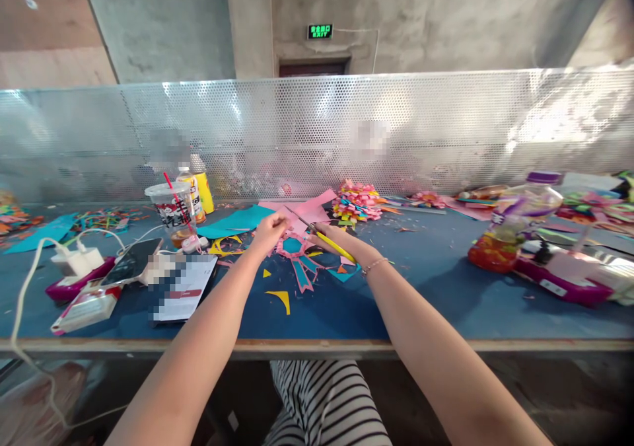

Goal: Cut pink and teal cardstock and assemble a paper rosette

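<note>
Left hand pinching pink paper sheet, fingers closed on its edge. Right hand wrapped around yellow-handled scissors, blades on the pink sheet. Both just behind pink-and-teal paper ribbon rosette on blue tabletop. Clear plastic cup with red straw left of rosette; pile of folded coloured paper pieces behind it, right.

Open tabletop at five o'clock, clutter at nine and three

Bare blue table lies open toward five o'clock; a cup, phone and charger crowd nine o'clock, a plastic bottle blocks three, the mesh screen closes twelve.
</note>
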Demonstrator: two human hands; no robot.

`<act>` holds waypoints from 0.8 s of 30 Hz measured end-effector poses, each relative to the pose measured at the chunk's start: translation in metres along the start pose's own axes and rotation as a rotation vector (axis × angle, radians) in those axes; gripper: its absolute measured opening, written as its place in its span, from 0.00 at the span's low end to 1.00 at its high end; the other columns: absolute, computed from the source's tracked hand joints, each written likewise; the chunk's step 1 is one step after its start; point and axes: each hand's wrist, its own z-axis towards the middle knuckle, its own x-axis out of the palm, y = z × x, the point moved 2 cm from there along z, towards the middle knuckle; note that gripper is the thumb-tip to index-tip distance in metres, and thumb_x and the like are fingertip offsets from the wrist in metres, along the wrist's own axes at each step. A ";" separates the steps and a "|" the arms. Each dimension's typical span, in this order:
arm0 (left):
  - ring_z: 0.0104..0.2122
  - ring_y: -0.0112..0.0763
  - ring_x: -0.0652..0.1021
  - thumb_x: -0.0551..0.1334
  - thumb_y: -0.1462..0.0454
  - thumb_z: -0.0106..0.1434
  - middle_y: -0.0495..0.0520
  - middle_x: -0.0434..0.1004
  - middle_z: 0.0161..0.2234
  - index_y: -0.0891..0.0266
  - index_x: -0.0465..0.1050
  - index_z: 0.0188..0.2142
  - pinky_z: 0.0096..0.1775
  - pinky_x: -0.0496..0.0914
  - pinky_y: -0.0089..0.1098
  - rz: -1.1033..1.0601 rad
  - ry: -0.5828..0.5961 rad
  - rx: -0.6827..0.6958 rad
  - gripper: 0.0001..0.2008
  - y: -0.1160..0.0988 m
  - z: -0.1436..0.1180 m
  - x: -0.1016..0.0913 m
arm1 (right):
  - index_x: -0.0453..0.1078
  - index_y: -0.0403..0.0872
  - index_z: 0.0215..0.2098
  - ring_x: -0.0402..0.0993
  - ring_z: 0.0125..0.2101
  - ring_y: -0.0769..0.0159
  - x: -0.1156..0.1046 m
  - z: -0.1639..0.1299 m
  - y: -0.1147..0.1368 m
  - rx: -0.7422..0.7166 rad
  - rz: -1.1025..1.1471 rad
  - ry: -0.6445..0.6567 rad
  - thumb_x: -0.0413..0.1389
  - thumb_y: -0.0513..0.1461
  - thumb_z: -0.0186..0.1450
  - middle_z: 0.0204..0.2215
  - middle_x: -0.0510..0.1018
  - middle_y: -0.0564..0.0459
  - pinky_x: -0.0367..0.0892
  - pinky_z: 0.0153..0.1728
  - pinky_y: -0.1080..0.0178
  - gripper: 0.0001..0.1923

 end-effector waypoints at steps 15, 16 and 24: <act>0.18 0.24 0.69 0.60 0.59 0.53 0.53 0.74 0.24 0.65 0.68 0.30 0.23 0.63 0.26 -0.060 -0.014 -0.058 0.10 -0.002 -0.001 0.002 | 0.67 0.43 0.30 0.67 0.26 0.68 -0.002 0.002 0.009 0.054 -0.002 -0.075 0.47 0.48 0.62 0.25 0.72 0.51 0.56 0.25 0.69 0.17; 0.19 0.24 0.70 0.60 0.59 0.52 0.53 0.75 0.24 0.65 0.68 0.30 0.23 0.63 0.26 -0.061 -0.015 -0.062 0.10 -0.001 -0.001 0.002 | 0.67 0.43 0.29 0.67 0.25 0.69 -0.003 0.002 0.010 0.063 0.005 -0.082 0.48 0.48 0.61 0.24 0.72 0.51 0.55 0.25 0.69 0.17; 0.17 0.23 0.69 0.59 0.58 0.53 0.53 0.74 0.25 0.65 0.68 0.31 0.21 0.62 0.26 -0.036 -0.001 -0.074 0.11 0.003 0.000 0.003 | 0.70 0.42 0.27 0.64 0.22 0.71 -0.006 0.002 0.007 0.053 -0.083 -0.148 0.48 0.38 0.57 0.20 0.71 0.53 0.51 0.22 0.70 0.10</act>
